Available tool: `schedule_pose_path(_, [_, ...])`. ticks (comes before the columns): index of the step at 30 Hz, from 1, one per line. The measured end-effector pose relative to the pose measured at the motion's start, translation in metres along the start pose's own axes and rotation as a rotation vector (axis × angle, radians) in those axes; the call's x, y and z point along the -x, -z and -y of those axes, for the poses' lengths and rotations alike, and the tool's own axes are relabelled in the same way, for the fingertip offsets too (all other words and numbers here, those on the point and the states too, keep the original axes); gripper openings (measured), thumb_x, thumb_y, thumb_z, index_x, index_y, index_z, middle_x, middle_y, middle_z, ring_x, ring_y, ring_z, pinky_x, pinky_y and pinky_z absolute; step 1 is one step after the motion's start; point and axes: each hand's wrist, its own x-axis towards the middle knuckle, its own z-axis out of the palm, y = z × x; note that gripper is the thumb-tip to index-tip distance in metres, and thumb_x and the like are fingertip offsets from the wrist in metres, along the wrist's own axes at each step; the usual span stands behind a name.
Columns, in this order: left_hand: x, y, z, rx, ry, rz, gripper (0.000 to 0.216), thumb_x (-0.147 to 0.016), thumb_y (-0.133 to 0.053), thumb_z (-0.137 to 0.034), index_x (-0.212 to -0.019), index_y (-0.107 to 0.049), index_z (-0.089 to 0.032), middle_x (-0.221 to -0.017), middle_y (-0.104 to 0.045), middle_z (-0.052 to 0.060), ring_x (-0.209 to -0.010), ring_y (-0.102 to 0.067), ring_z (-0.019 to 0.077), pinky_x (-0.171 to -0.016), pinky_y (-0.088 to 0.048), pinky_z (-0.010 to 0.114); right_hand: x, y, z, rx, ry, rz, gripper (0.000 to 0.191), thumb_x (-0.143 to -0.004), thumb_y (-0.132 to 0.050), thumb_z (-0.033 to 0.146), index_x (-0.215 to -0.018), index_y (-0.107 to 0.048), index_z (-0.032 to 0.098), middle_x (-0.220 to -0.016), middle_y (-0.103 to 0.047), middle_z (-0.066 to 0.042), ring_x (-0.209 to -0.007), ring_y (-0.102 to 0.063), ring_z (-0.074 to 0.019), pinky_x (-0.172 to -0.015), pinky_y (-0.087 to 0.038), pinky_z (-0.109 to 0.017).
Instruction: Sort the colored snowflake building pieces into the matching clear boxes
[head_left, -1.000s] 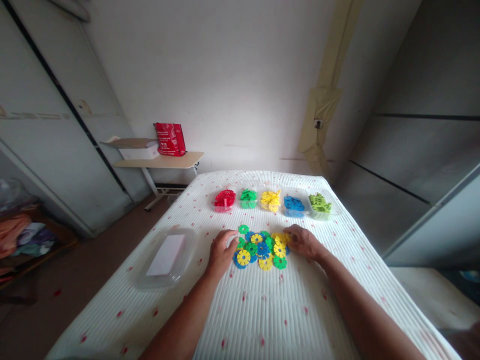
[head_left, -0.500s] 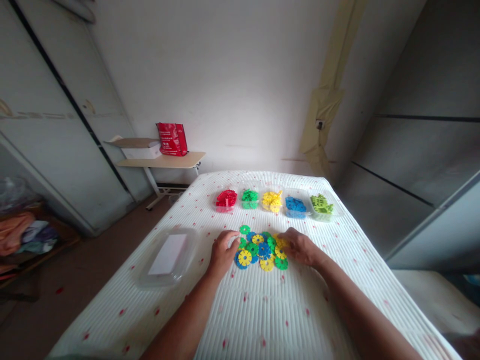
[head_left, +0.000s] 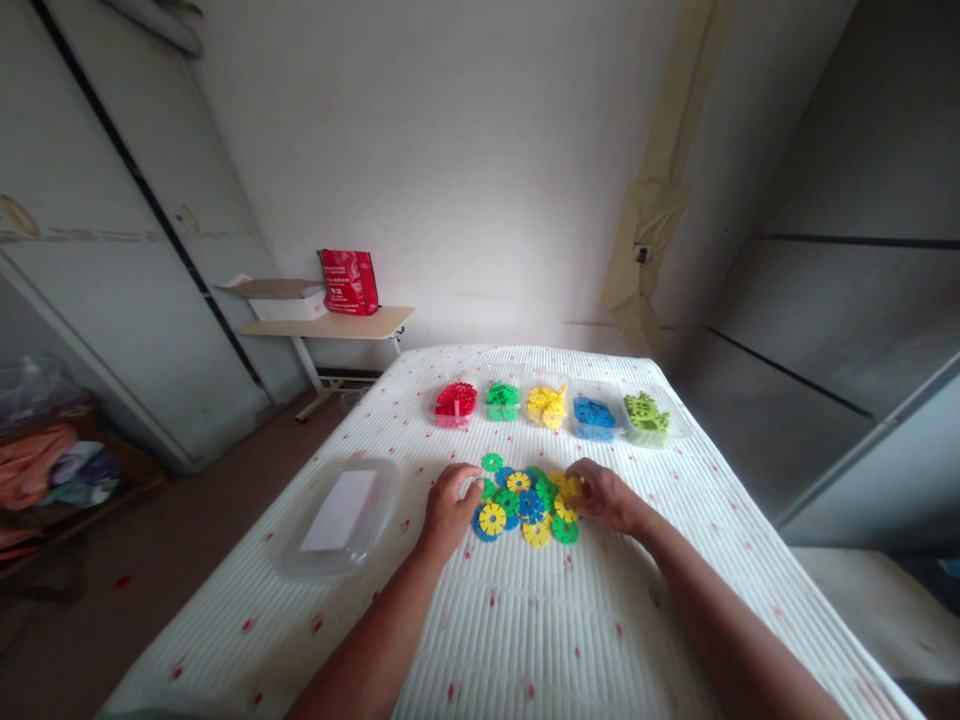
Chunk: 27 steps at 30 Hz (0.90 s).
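Several flat, notched snowflake discs (head_left: pixel 531 505) in blue, green and yellow lie in a loose overlapping pile in the middle of the bed. At the pile's left edge rests my left hand (head_left: pixel 451 505), thumb and fingers apart and nothing visibly held. My right hand (head_left: pixel 606 497) is at the right edge, fingers bent but apart, touching the yellow discs (head_left: pixel 564 507) there. Its fingertips partly cover those pieces. One green disc (head_left: pixel 492 462) lies at the far side of the pile.
Clear boxes behind the pile hold red pieces (head_left: pixel 456 400), green pieces (head_left: pixel 502 397), yellow pieces (head_left: pixel 547 405), blue pieces (head_left: pixel 594 412) and lime-green pieces (head_left: pixel 646 412). A clear plastic lid (head_left: pixel 367 540) with a white label lies left. Beyond stands a small table (head_left: pixel 360 323) with a red bag (head_left: pixel 349 283).
The view has shifted slightly. My right hand has opened a little at the yellow discs; my left hand stays at the pile's left edge.
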Motion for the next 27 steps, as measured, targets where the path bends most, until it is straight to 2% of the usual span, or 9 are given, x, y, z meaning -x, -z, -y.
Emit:
schedule_pose_path(3, [0.0, -0.001, 0.0, 0.003, -0.002, -0.006, 0.017, -0.078, -0.053, -0.02, -0.087, -0.067, -0.019, -0.091, -0.069, 0.006, -0.089, -0.064, 0.019, -0.085, -0.051, 0.035, -0.005, 0.008, 0.002, -0.02, -0.002, -0.017, 0.02, -0.073, -0.057, 0.024, -0.092, -0.06, 0.018, -0.082, -0.059, -0.003, -0.062, -0.053, -0.0117, -0.057, -0.042, -0.023])
schedule_pose_path(8, [0.0, -0.002, 0.0, 0.006, -0.003, -0.008, 0.017, -0.077, -0.053, -0.018, -0.087, -0.067, -0.018, -0.091, -0.069, 0.007, -0.089, -0.064, 0.0188, -0.085, -0.051, 0.036, -0.047, 0.033, 0.001, 0.193, 0.034, -0.23, 0.025, -0.072, -0.059, 0.024, -0.095, -0.062, 0.015, -0.086, -0.061, -0.007, -0.069, -0.056, -0.0151, -0.067, -0.045, -0.027])
schedule_pose_path(12, [0.0, -0.001, 0.001, 0.004, 0.002, -0.009, 0.017, -0.076, -0.053, -0.017, -0.086, -0.067, -0.018, -0.091, -0.069, 0.006, -0.09, -0.064, 0.0187, -0.085, -0.051, 0.036, -0.1, 0.05, 0.005, 0.328, -0.099, -0.318, 0.03, -0.073, -0.06, 0.025, -0.101, -0.064, 0.014, -0.093, -0.063, -0.01, -0.077, -0.059, -0.0176, -0.071, -0.044, -0.026])
schedule_pose_path(14, [0.0, -0.001, 0.001, 0.001, 0.008, -0.01, 0.018, -0.076, -0.053, -0.016, -0.087, -0.067, -0.019, -0.092, -0.069, 0.006, -0.09, -0.064, 0.0183, -0.085, -0.05, 0.035, -0.122, 0.051, 0.009, 0.341, -0.161, -0.321, 0.035, -0.071, -0.064, 0.026, -0.104, -0.064, 0.014, -0.094, -0.064, -0.01, -0.08, -0.06, -0.0185, -0.072, -0.044, -0.026])
schedule_pose_path(17, [0.0, 0.0, 0.0, 0.0, 0.015, -0.014, 0.018, -0.076, -0.053, -0.016, -0.087, -0.067, -0.019, -0.092, -0.068, 0.006, -0.09, -0.063, 0.0181, -0.085, -0.05, 0.034, -0.141, 0.047, 0.011, 0.332, -0.178, -0.327, 0.045, -0.07, -0.068, 0.03, -0.112, -0.062, 0.013, -0.098, -0.065, -0.012, -0.084, -0.062, -0.021, -0.075, -0.046, -0.028])
schedule_pose_path(21, [0.0, 0.0, 0.0, 0.006, 0.019, -0.015, 0.017, -0.076, -0.053, -0.018, -0.086, -0.067, -0.02, -0.092, -0.068, 0.006, -0.09, -0.063, 0.0178, -0.086, -0.05, 0.034, -0.131, 0.044, 0.005, 0.302, -0.106, -0.437, 0.033, -0.08, -0.054, 0.027, -0.109, -0.063, 0.014, -0.104, -0.065, -0.012, -0.086, -0.062, -0.0207, -0.08, -0.046, -0.031])
schedule_pose_path(24, [0.001, -0.001, 0.001, 0.012, 0.018, -0.009, 0.017, -0.076, -0.053, -0.019, -0.086, -0.067, -0.02, -0.091, -0.068, 0.005, -0.09, -0.063, 0.0182, -0.086, -0.05, 0.035, -0.1, 0.041, -0.005, 0.272, -0.026, -0.504, 0.025, -0.083, -0.045, 0.024, -0.091, -0.067, 0.015, -0.092, -0.066, -0.01, -0.078, -0.062, -0.0189, -0.075, -0.047, -0.029])
schedule_pose_path(27, [0.001, -0.001, 0.001, 0.016, 0.015, -0.005, 0.016, -0.075, -0.053, -0.019, -0.085, -0.067, -0.02, -0.09, -0.068, 0.005, -0.089, -0.063, 0.0187, -0.086, -0.05, 0.036, -0.061, 0.028, -0.017, 0.243, 0.018, -0.486, 0.028, -0.085, -0.041, 0.027, -0.082, -0.067, 0.017, -0.084, -0.066, -0.01, -0.078, -0.062, -0.0198, -0.073, -0.047, -0.029])
